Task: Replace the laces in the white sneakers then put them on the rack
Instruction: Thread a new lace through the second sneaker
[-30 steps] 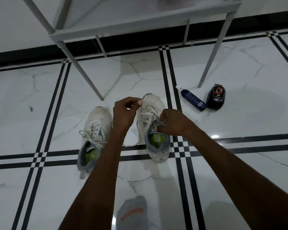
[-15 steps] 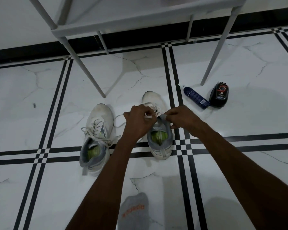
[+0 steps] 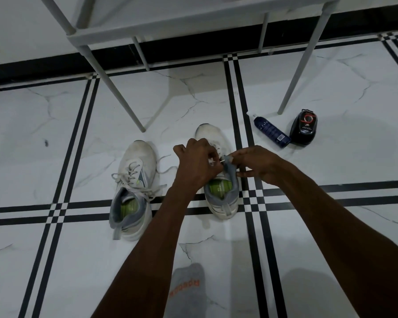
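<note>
Both white sneakers stand side by side on the tiled floor, toes toward the rack (image 3: 193, 21) just beyond them. The left sneaker (image 3: 133, 187) looks fully laced, its loose ends trailing onto the tile. The work is on the right sneaker (image 3: 218, 191), and both hands are bunched over its upper eyelets.

The left hand (image 3: 197, 166) is curled, thumb and fingertips pinching the white lace (image 3: 217, 157) near its tip. The right hand (image 3: 255, 164) pinches the grey tongue and collar edge, pulling it up and aside so the eyelet opens. Which eyelet is being fed I cannot tell; the knuckles hide it.

To do this well, I would say the lace tip should stay pinched close to its end so it goes in stiff and straight. The right hand should keep the collar taut until the tip shows through. Then each crossing wants pulling snug, with both ends kept even for tying. The shoe is light and may skid on the glossy tile.

A blue spray bottle (image 3: 270, 131) and a black polish container (image 3: 303, 127) lie touching, off to the right by a rack leg. A grey sock (image 3: 186, 292) shows at the bottom edge.
</note>
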`<state>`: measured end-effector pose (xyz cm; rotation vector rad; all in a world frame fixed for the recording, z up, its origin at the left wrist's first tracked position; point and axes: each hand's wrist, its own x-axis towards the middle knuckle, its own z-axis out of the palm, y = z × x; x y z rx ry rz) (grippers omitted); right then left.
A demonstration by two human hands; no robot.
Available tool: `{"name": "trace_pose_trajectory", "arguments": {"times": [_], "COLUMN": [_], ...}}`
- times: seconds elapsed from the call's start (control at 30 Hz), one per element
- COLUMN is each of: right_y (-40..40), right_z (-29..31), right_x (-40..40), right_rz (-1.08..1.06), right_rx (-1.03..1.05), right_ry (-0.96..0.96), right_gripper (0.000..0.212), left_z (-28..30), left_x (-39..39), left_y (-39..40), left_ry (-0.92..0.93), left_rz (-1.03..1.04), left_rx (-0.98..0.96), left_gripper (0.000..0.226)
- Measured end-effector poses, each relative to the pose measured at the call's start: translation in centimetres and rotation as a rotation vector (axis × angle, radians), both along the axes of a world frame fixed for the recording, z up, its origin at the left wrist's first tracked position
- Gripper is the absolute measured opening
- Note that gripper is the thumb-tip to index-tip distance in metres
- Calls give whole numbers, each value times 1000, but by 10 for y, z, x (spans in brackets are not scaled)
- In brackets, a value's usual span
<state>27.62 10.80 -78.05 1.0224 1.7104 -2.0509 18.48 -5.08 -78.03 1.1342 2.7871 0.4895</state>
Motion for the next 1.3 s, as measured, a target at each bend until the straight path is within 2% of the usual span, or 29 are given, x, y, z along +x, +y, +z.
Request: {"name": "trace_pose_trajectory", "arguments": {"times": [0.27, 0.47, 0.73, 0.93, 1.13, 1.3], "right_y": [3, 2, 0, -6, -5, -5], "right_z": [-7, -9, -7, -4, -4, -5], "right_x": [-1, -1, -2, -11, -13, -13], "right_rz": [-15, -14, 11, 61, 75, 93], "right_rx": [3, 5, 12, 198, 230, 265], "right_ry": [-16, 1, 20, 48, 40, 54], "right_gripper": [20, 25, 33, 26, 26, 27], "left_z": [0, -5, -18, -32, -34, -36], "left_x": [3, 4, 13, 20, 23, 24], "left_y": [7, 11, 2, -1, -7, -4], "left_ry": [40, 43, -62, -81, -106, -117], "left_rz": [5, 10, 150, 222, 210, 212], "left_rx": [-51, -76, 64, 85, 178, 124], "left_gripper": [13, 13, 12, 18, 14, 15]}}
